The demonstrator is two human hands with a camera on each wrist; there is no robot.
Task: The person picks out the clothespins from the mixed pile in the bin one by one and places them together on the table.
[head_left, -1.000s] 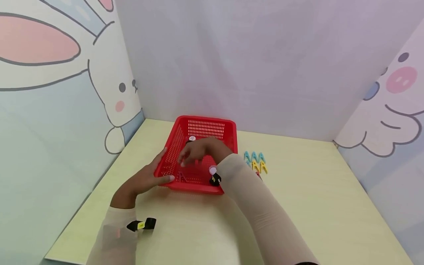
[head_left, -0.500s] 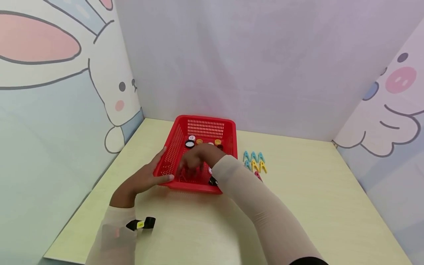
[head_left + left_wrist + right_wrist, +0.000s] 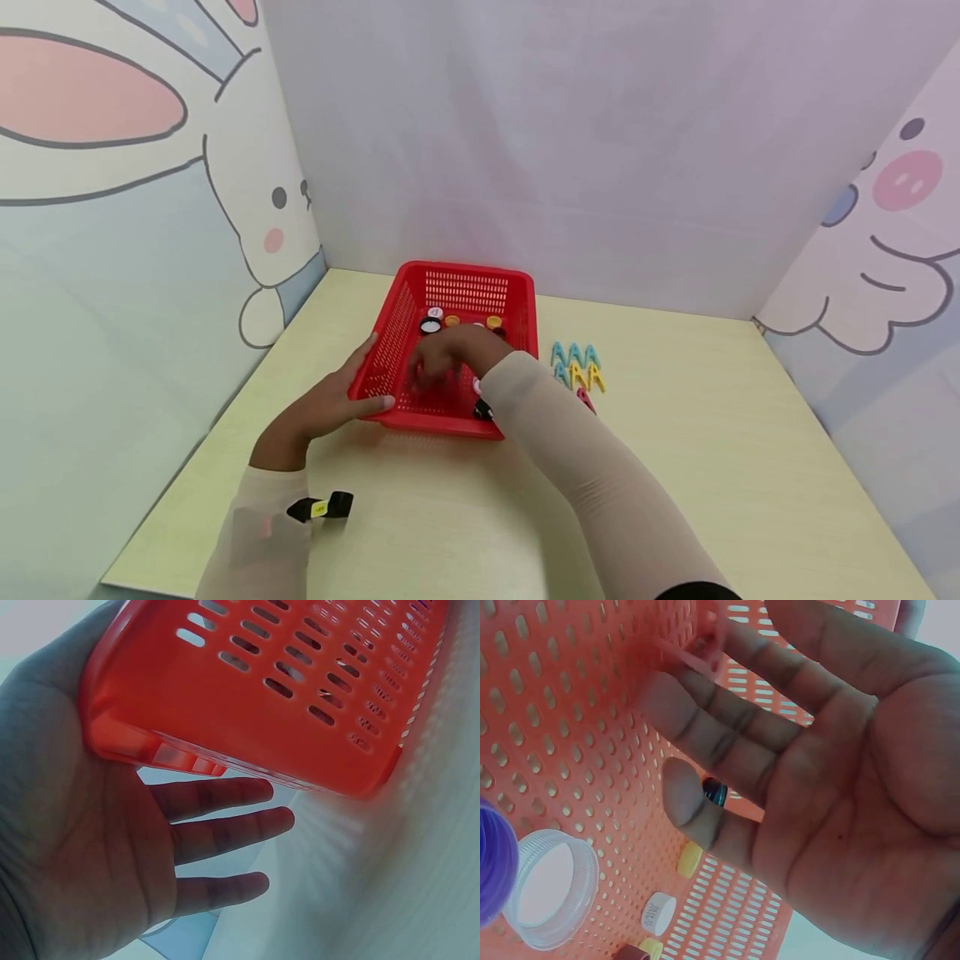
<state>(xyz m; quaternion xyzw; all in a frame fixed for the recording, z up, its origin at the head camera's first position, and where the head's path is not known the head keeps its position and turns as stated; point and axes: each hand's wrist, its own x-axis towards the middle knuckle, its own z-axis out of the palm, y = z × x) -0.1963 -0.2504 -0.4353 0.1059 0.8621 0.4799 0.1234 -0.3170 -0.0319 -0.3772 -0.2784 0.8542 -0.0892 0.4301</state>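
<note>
My left hand (image 3: 322,408) grips the near left corner of the red slotted basket (image 3: 450,427). Its thumb lies over the rim, while three fingers stretch out straight below the rim in the left wrist view. Down inside the basket, my right hand (image 3: 453,348) is bent over the floor near the left side. A pink clothespin (image 3: 694,660) shows at its index and middle fingertips in the right wrist view, partly covered by them; the thumb tip is cut off at the top. From the head view the hand hides the clothespin.
Bottle caps lie in the basket: a black-rimmed one (image 3: 431,326), a yellow one (image 3: 493,322), a clear one (image 3: 589,881), a purple one (image 3: 496,862) and a white one (image 3: 658,913). Right of the basket, blue clothespins (image 3: 574,354), yellow clothespins (image 3: 596,379) and a red clothespin (image 3: 586,400) lie in rows.
The right hand has dipped to the basket's near left floor and risen slightly; the clothespin seen lying there earlier no longer shows in the head view. The left hand has stayed put.
</note>
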